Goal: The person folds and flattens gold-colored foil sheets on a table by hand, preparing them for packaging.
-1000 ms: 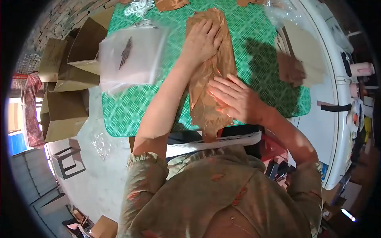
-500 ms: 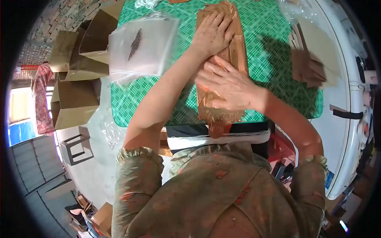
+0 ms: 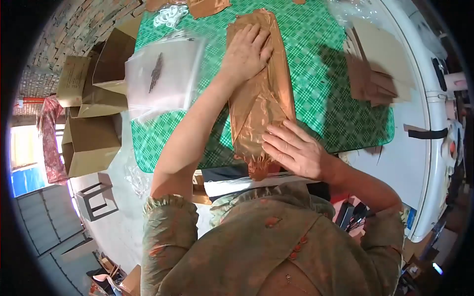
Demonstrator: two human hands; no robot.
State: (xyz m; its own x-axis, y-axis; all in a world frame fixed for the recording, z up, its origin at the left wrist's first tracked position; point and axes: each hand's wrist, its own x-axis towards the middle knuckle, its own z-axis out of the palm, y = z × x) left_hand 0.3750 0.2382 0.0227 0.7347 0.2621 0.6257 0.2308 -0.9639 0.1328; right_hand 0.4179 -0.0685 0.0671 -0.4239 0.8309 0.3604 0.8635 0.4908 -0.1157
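Observation:
A long shiny copper-brown bag [image 3: 261, 98] lies lengthwise on the green checked tablecloth [image 3: 321, 64], its near end hanging over the table's front edge. My left hand [image 3: 244, 52] lies flat on the bag's far part, fingers spread. My right hand [image 3: 296, 150] presses flat on the bag's near end by the table edge, fingers apart. Neither hand grips anything.
A stack of clear plastic bags [image 3: 160, 74] with a dark print lies at the table's left. Brown card pieces [image 3: 377, 64] are piled at the right. Open cardboard boxes [image 3: 91, 138] stand on the floor to the left. A white appliance [image 3: 424, 163] borders the right side.
My right hand has slid down the bag from its middle to its near end. My left hand stays on the far part.

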